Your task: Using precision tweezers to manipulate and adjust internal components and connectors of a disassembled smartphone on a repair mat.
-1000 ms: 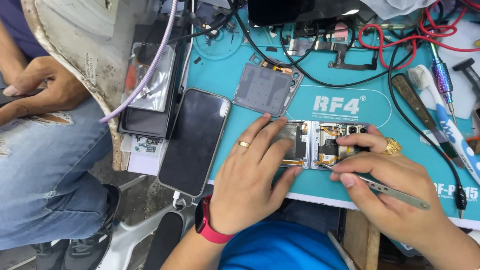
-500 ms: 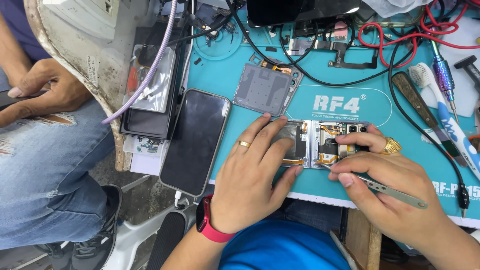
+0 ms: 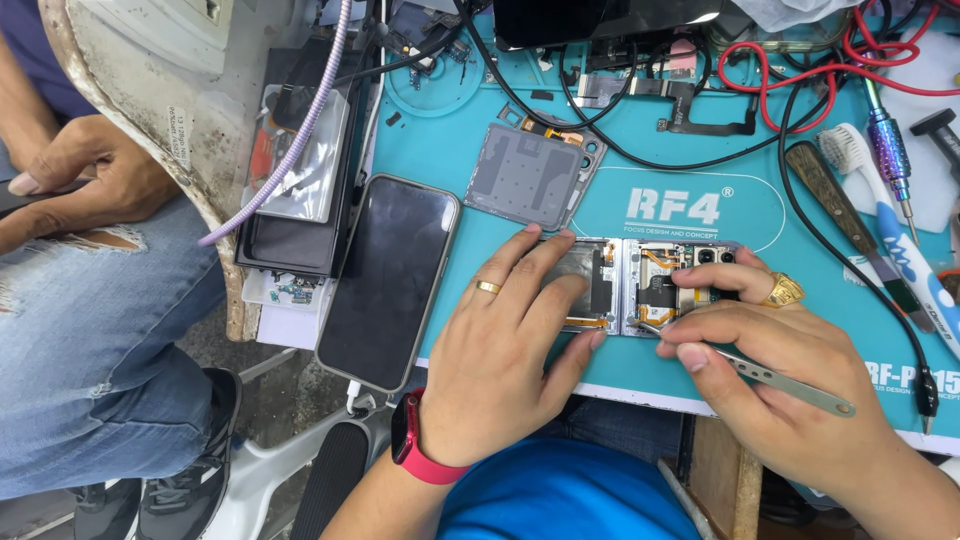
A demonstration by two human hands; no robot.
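An opened foldable phone point(image 3: 640, 285) lies flat on the teal work mat point(image 3: 480, 150), its inner boards and orange flex cables exposed. My left hand point(image 3: 510, 350), with a gold ring and a red wrist band, presses flat on the phone's left half. My right hand point(image 3: 780, 390), wearing a gold ring, grips metal tweezers point(image 3: 770, 375) whose tips touch the lower part of the phone's right half.
A black smartphone point(image 3: 388, 282) lies left of my left hand at the mat's edge. A grey back cover point(image 3: 530, 175) sits above. Cables, a toothbrush point(image 3: 885, 230), a wooden-handled tool point(image 3: 840, 215) and a screwdriver point(image 3: 890, 150) lie at right. Another person in jeans point(image 3: 90, 330) sits at left.
Nearly nothing has moved. The tweezer tips shifted slightly over the phone's right half; my left hand keeps its place.
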